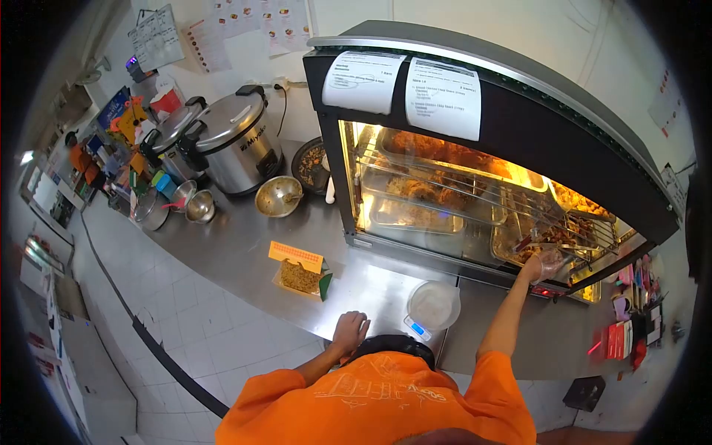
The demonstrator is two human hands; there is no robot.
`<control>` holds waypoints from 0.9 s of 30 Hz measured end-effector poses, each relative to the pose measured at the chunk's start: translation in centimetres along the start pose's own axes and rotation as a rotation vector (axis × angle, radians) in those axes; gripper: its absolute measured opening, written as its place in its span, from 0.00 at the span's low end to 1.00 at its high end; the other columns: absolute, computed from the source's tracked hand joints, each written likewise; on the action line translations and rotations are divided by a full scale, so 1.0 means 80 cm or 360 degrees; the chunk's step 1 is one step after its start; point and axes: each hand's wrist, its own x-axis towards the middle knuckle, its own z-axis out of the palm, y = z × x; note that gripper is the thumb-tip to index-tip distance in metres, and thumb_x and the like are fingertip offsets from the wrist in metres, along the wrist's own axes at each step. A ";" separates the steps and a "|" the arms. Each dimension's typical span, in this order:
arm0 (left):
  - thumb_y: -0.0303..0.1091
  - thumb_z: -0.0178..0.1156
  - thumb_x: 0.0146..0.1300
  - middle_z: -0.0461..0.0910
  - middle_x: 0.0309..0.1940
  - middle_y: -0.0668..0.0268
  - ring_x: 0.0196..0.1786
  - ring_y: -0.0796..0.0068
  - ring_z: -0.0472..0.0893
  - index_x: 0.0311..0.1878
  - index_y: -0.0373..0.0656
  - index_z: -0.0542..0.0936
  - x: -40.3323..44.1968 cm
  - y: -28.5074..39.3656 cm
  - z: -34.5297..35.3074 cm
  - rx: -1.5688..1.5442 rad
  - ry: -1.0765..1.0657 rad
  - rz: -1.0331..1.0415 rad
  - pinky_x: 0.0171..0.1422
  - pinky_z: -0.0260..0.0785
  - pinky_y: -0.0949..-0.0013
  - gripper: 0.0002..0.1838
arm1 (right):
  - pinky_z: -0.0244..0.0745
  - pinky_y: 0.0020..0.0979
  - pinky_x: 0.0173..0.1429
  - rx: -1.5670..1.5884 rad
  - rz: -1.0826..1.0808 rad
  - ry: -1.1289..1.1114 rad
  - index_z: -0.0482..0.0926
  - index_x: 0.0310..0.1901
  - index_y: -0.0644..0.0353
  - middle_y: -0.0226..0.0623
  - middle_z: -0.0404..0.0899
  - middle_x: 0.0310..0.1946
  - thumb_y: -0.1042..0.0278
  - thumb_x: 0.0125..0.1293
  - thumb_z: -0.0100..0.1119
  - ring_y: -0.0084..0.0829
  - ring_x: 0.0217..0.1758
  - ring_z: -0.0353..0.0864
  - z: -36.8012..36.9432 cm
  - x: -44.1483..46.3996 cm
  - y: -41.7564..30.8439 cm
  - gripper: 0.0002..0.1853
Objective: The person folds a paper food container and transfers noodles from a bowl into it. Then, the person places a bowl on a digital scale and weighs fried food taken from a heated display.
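My right hand (545, 265), in a clear glove, reaches into the lit display warmer (356, 241) and is closed round metal tongs (571, 247) over a tray of chopped food (512, 256). My left hand (350, 330) rests bare at the steel counter's front edge, fingers curled, with nothing visible in it. Between my arms a round clear container (434, 305) sits on a small scale (417, 328) with a blue display. Left of it on the counter lies an open box of food (300, 278) with an orange flap (295, 256).
Two large steel cookers (236, 152) stand at the back left. Near them are a steel bowl (279, 196), a dark pan (311, 165) and smaller bowls (200, 207). Paper slips (443, 99) hang on the warmer's top. Another person (83, 163) stands far left.
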 end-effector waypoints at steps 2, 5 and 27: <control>0.35 0.64 0.67 0.78 0.33 0.58 0.40 0.52 0.78 0.39 0.42 0.79 -0.005 -0.007 0.008 -0.0016 0.0030 0.0000 0.46 0.68 0.51 0.07 | 0.81 0.42 0.47 0.0072 0.0060 -0.0061 0.72 0.64 0.63 0.45 0.85 0.47 0.63 0.71 0.61 0.44 0.46 0.86 0.011 -0.005 0.010 0.24; 0.35 0.64 0.67 0.78 0.33 0.58 0.40 0.52 0.78 0.40 0.42 0.79 -0.002 0.000 0.003 -0.0010 0.0049 -0.0012 0.45 0.67 0.51 0.07 | 0.80 0.42 0.44 -0.0132 -0.0021 -0.0106 0.78 0.55 0.59 0.43 0.85 0.41 0.65 0.70 0.59 0.43 0.40 0.85 0.021 -0.013 0.033 0.15; 0.33 0.66 0.66 0.78 0.32 0.58 0.39 0.52 0.79 0.38 0.42 0.79 0.001 0.002 0.002 -0.0013 0.0061 0.0021 0.44 0.68 0.51 0.07 | 0.82 0.41 0.42 0.0256 0.0350 -0.0117 0.80 0.55 0.62 0.46 0.86 0.46 0.67 0.74 0.52 0.41 0.43 0.87 -0.038 0.027 -0.025 0.14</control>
